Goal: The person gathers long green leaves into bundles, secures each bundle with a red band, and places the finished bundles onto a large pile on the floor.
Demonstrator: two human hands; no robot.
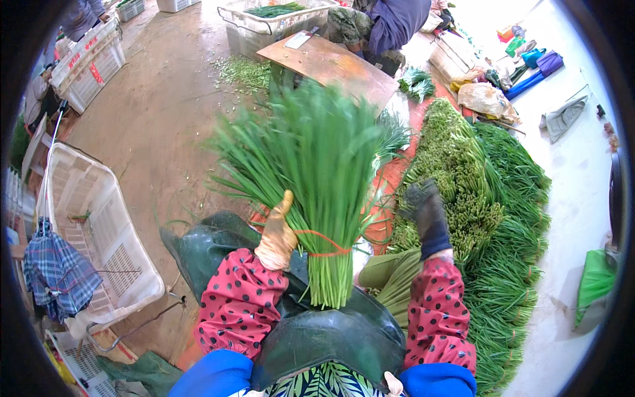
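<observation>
My left hand [276, 237], in a tan glove with the thumb raised, grips a large bunch of long green leafy stalks [327, 198], likely garlic chives. An orange band [325, 243] circles the bunch low down. Its pale cut ends point towards me over the dark green rubber apron [332, 330] on my lap, while the leaf tops fan out, blurred. My right hand [427, 218], in a dark glove, is apart from the bunch. It is over the edge of a stacked pile of chives [446, 168]; blur hides its fingers and whether it touches the pile.
Banded bunches [506, 302] line the wall on my right. A white plastic crate [99, 233] stands on the left, with a folded plaid umbrella [57, 273] at its side. Ahead are a wooden board [337, 64] bearing a cleaver [300, 38], and a seated person [392, 25].
</observation>
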